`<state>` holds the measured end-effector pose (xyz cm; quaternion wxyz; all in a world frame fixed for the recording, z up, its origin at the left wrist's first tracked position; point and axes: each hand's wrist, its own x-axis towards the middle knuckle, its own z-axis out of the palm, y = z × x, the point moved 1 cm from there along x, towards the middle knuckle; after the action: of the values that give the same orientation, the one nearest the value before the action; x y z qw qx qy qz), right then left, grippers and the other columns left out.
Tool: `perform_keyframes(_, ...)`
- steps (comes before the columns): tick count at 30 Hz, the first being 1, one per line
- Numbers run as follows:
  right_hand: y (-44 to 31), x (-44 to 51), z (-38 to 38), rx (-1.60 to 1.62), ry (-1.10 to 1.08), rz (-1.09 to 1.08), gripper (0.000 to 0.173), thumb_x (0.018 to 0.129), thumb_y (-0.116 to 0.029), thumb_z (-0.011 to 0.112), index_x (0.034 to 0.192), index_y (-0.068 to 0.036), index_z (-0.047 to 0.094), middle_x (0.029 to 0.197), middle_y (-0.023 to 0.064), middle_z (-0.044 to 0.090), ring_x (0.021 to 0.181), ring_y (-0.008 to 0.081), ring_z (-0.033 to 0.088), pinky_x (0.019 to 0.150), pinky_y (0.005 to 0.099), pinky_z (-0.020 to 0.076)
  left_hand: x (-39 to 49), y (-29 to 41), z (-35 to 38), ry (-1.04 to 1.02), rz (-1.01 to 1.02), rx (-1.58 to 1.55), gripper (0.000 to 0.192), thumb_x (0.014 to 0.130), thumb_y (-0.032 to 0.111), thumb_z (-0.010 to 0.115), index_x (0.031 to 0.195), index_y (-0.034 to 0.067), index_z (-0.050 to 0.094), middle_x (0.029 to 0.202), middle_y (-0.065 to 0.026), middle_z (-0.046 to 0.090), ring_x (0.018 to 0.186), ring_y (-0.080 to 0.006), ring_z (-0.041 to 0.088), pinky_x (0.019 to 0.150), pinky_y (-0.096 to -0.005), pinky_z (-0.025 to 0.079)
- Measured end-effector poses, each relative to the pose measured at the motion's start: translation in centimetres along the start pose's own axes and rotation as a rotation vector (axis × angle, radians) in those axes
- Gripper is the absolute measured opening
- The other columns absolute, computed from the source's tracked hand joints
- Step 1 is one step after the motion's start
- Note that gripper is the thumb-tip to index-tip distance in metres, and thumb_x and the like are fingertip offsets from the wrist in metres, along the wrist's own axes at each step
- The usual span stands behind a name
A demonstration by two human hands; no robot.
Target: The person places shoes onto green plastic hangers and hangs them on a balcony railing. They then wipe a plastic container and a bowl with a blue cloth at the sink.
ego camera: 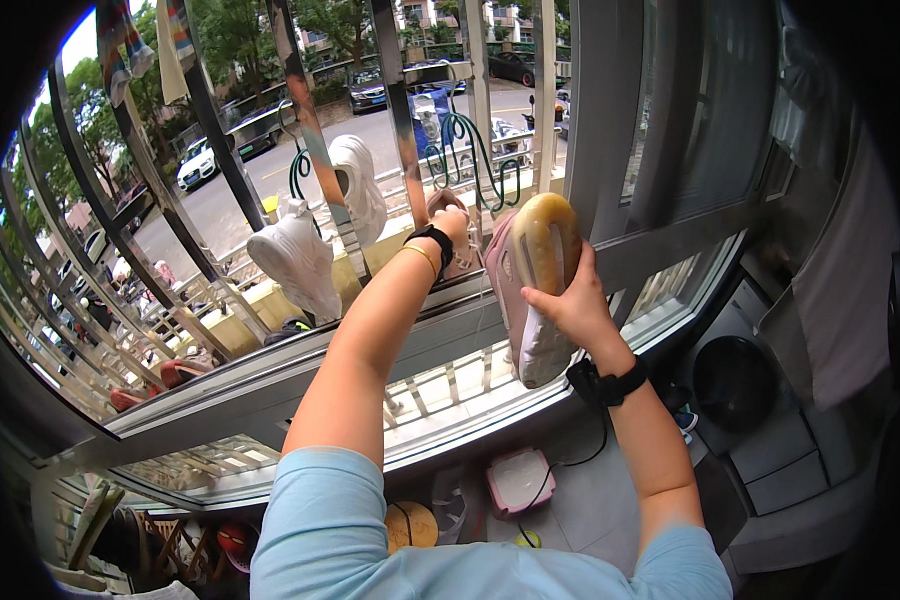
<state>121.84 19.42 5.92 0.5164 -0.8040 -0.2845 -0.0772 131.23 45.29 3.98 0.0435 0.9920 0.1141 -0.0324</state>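
Observation:
My right hand grips a pink sneaker round its middle, upright. Its white sole, yellowed at the upper end, faces me. My left hand reaches out through the open window to the metal bars, its fingers curled at another pink shoe. That shoe is partly hidden behind the hand and wrist, and so are the fingertips. Just right of the left hand, a green shoe hanger hangs from the railing. Two white sneakers hang further left at the bars, with green hanger wire between them.
The window frame runs below my forearms. Red shoes and a dark shoe rest on the outer ledge at left. A pink-rimmed basin and a round stool stand on the floor. A black cable dangles from my right wrist.

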Motion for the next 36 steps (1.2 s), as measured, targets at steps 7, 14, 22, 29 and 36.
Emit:
perform_keyframes(7, 1.2, -0.9, 0.0, 0.004, -0.013, -0.014, 0.094, 0.066, -0.027, 0.075, 0.131, 0.001, 0.013, 0.121, 0.0291, 0.042, 0.113, 0.0396, 0.046, 0.095, 0.0395, 0.0379, 1.6, 1.2, 3.0, 0.394, -0.045, 0.108, 0.017, 0.077, 0.01, 0.054, 0.082, 0.004, 0.068, 0.085, -0.016, 0.066, 0.08, -0.0279, 0.065, 0.066, -0.036, 0.053)
perform_keyframes(14, 1.3, -0.8, -0.1, 0.044, -0.049, -0.037, 0.093, 0.067, -0.026, 0.075, 0.13, 0.001, 0.012, 0.117, 0.0302, 0.046, 0.108, 0.0405, 0.049, 0.092, 0.0395, 0.0407, 6.0, 1.6, 2.7, 0.284, -0.345, 0.048, 0.029, 0.081, 0.015, 0.055, 0.106, 0.002, 0.061, 0.11, -0.0175, 0.054, 0.09, -0.0378, 0.061, 0.056, -0.0593, 0.05)
perform_keyframes(22, 1.5, -0.4, 0.2, 0.07, -0.046, -0.055, 0.095, 0.065, -0.031, 0.077, 0.131, 0.0, 0.015, 0.119, 0.0267, 0.046, 0.111, 0.0364, 0.048, 0.094, 0.0385, 0.039, 11.2, -2.8, 5.0, 0.01, -0.25, 0.06, 0.032, 0.086, 0.02, 0.051, 0.113, 0.007, 0.059, 0.124, -0.0141, 0.051, 0.111, -0.0271, 0.053, 0.087, -0.043, 0.044)
perform_keyframes(29, 0.6, -0.3, 0.1, -0.074, 0.005, -0.099, 0.088, 0.064, -0.033, 0.076, 0.124, 0.005, 0.026, 0.113, 0.0301, 0.046, 0.108, 0.0404, 0.047, 0.092, 0.0407, 0.0396, 8.4, -1.6, 2.4, -0.102, 0.011, -0.441, 0.033, 0.087, 0.02, 0.051, 0.116, 0.007, 0.055, 0.123, -0.0113, 0.051, 0.109, -0.0264, 0.053, 0.089, -0.041, 0.044)
perform_keyframes(36, -4.0, 0.3, 0.8, -0.082, -0.016, -0.255, 0.077, 0.06, -0.026, 0.078, 0.119, 0.0, 0.037, 0.109, 0.0197, 0.051, 0.103, 0.0321, 0.052, 0.089, 0.0376, 0.0414, 0.4, -1.2, 0.4, -0.133, 0.376, -1.04, 0.035, 0.088, 0.021, 0.051, 0.119, 0.006, 0.052, 0.122, -0.0085, 0.052, 0.107, -0.0258, 0.053, 0.091, -0.039, 0.043)
